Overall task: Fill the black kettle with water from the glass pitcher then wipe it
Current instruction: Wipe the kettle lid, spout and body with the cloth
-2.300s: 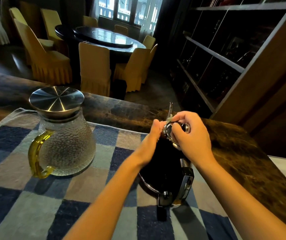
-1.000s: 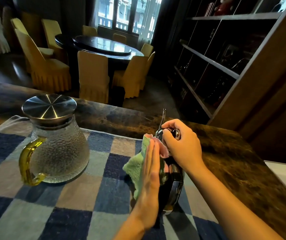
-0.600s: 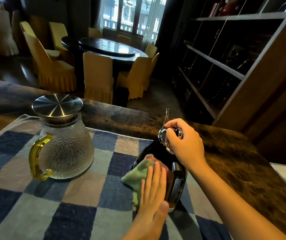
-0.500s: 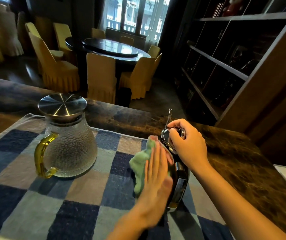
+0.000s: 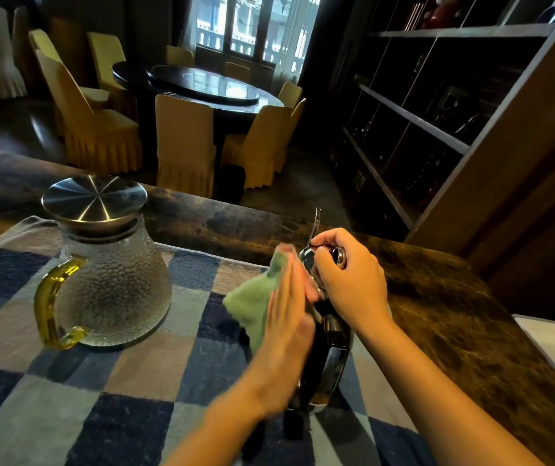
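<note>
The black kettle (image 5: pixel 328 364) stands on the checked cloth (image 5: pixel 141 375), its thin spout rising behind my fingers. My right hand (image 5: pixel 350 280) grips the kettle's shiny lid knob from above. My left hand (image 5: pixel 286 327), blurred and with fingers flat, presses a green cloth (image 5: pixel 252 304) against the kettle's left side, hiding most of the body. The textured glass pitcher (image 5: pixel 111 284) with a steel lid and yellow handle sits to the left, apart from both hands.
The checked cloth covers a dark marble counter (image 5: pixel 454 314) whose far edge runs behind the kettle. A dark wooden shelf unit (image 5: pixel 437 112) rises at the right. Beyond the counter stand a round table (image 5: pixel 209 85) and yellow-covered chairs.
My left hand has rubbed the green cloth up and down the kettle's left side and is now high again. My right hand has stayed on the lid knob.
</note>
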`<state>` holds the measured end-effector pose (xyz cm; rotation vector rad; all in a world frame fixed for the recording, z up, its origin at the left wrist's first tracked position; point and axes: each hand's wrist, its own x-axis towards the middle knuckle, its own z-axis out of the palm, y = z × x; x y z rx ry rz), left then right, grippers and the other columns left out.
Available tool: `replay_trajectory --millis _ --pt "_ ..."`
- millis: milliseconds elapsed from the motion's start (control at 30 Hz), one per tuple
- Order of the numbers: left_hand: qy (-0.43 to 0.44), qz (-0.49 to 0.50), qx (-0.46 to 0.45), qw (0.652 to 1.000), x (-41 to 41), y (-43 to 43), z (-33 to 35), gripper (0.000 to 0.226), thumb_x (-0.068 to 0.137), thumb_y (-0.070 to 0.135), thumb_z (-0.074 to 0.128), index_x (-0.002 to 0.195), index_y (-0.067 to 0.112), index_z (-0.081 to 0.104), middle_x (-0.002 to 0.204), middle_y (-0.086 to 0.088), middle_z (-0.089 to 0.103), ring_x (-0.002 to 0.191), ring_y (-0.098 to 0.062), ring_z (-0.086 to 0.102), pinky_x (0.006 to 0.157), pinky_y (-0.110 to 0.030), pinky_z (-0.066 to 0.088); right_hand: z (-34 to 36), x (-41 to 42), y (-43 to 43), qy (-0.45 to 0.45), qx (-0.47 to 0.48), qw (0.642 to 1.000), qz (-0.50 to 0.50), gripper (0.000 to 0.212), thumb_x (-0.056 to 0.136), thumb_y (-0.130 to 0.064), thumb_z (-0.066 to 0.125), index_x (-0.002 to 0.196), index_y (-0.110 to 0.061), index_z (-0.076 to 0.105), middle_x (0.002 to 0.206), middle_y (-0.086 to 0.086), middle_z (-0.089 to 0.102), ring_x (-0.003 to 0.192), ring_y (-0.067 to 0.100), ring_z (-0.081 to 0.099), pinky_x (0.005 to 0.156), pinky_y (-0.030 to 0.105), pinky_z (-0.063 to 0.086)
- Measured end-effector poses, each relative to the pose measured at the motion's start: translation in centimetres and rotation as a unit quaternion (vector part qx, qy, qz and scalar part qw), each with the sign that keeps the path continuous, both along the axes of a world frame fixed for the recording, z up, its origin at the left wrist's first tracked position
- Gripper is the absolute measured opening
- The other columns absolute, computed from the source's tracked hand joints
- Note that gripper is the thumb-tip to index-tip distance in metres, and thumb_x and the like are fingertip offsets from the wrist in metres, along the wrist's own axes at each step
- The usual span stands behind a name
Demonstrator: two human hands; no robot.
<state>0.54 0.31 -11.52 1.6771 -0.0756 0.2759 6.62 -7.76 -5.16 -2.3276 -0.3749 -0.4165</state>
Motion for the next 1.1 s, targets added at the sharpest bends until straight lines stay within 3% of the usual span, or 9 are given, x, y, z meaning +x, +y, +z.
replay_trajectory --millis 67,200,333,433,500,600,767,967,1100 --pt "0.008 -0.104 -0.116 0.988 1.1 2.3 2.4 0.059 0.076 0.078 0.016 0.124 0.050 0.036 0.136 0.005 0.049 0.126 -0.007 0.047 0.104 -0.028 0.040 0.0 0.0 -0.1 -0.004 0.000 1.000 -0.002 0.013 0.085 -0.034 0.048 0.090 -0.034 0.060 0.083 -0.014 0.064 0.080 0.008 0.059 0.068 0.037 0.052" --pt "0.055 -0.165 -0.116 0.978 3.3 4.9 2.1 0.066 0.085 0.058 0.012 0.112 0.020 0.058 0.122 -0.019 0.060 0.118 -0.025 0.055 0.104 -0.037 0.042 0.0 0.2 -0.1 -0.001 0.008 1.000 0.000 0.013 0.087 -0.030 0.050 0.091 -0.034 0.061 0.086 -0.015 0.065 0.085 0.008 0.060 0.073 0.040 0.054" --pt "0.090 -0.122 -0.111 0.982 2.5 4.5 1.4 0.048 0.093 0.048 0.016 0.106 0.033 0.060 0.104 0.011 0.071 0.104 0.000 0.062 0.084 -0.012 0.048 -0.1 0.2 0.0 -0.002 0.016 1.000 0.001 0.013 0.088 -0.027 0.051 0.090 -0.034 0.061 0.086 -0.018 0.064 0.087 0.007 0.060 0.074 0.039 0.055" --pt "0.083 -0.095 -0.185 0.975 -0.2 3.5 0.8 0.042 0.078 0.073 0.038 0.098 0.042 0.058 0.106 0.011 0.066 0.099 -0.001 0.061 0.077 -0.011 0.046 -0.2 0.2 0.0 -0.002 0.019 1.000 -0.003 0.013 0.089 -0.027 0.051 0.089 -0.036 0.061 0.086 -0.020 0.063 0.087 0.006 0.059 0.074 0.039 0.056" --pt "0.070 -0.106 -0.201 0.971 -0.2 3.3 1.5 0.042 0.086 0.066 0.032 0.114 0.040 0.050 0.117 0.004 0.051 0.088 0.004 0.053 0.071 -0.005 0.044 -0.2 0.4 0.1 -0.007 0.021 1.000 -0.002 0.013 0.088 -0.027 0.051 0.088 -0.037 0.060 0.084 -0.021 0.062 0.086 0.006 0.059 0.073 0.039 0.056" --pt "0.062 -0.184 -0.215 0.957 2.2 4.5 3.7 0.070 0.089 0.057 0.008 0.141 0.019 0.036 0.138 0.002 0.049 0.110 0.003 0.055 0.099 -0.013 0.041 -0.2 0.3 0.0 -0.013 0.022 1.000 0.007 0.013 0.088 -0.026 0.051 0.091 -0.036 0.059 0.090 -0.019 0.061 0.089 0.004 0.057 0.075 0.036 0.054" --pt "0.118 -0.197 -0.141 0.963 5.9 5.3 2.8 0.072 0.092 0.057 0.003 0.107 0.022 0.063 0.104 0.000 0.070 0.094 -0.006 0.067 0.080 -0.018 0.052 0.0 0.3 -0.1 -0.033 0.017 0.999 0.000 0.032 0.079 -0.031 0.048 0.109 -0.025 0.057 0.131 -0.008 0.044 0.121 0.003 0.040 0.082 0.006 0.028" --pt "0.150 -0.156 -0.167 0.962 3.9 6.0 -0.8 0.052 0.092 0.055 0.013 0.112 0.036 0.057 0.112 0.020 0.065 0.106 0.008 0.059 0.097 -0.013 0.042 -0.2 0.3 0.0 -0.013 0.021 1.000 0.018 0.011 0.082 -0.036 0.052 0.089 -0.035 0.060 0.091 -0.019 0.063 0.090 0.005 0.059 0.078 0.036 0.054" --pt "0.123 -0.165 -0.215 0.955 2.6 4.5 1.4 0.051 0.099 0.045 0.012 0.122 0.029 0.055 0.124 0.000 0.060 0.112 -0.001 0.058 0.071 -0.006 0.049 -0.2 0.3 0.0 -0.040 -0.012 0.999 0.010 0.017 0.076 -0.046 0.052 0.089 -0.037 0.059 0.092 -0.021 0.060 0.093 0.004 0.055 0.077 0.039 0.052"
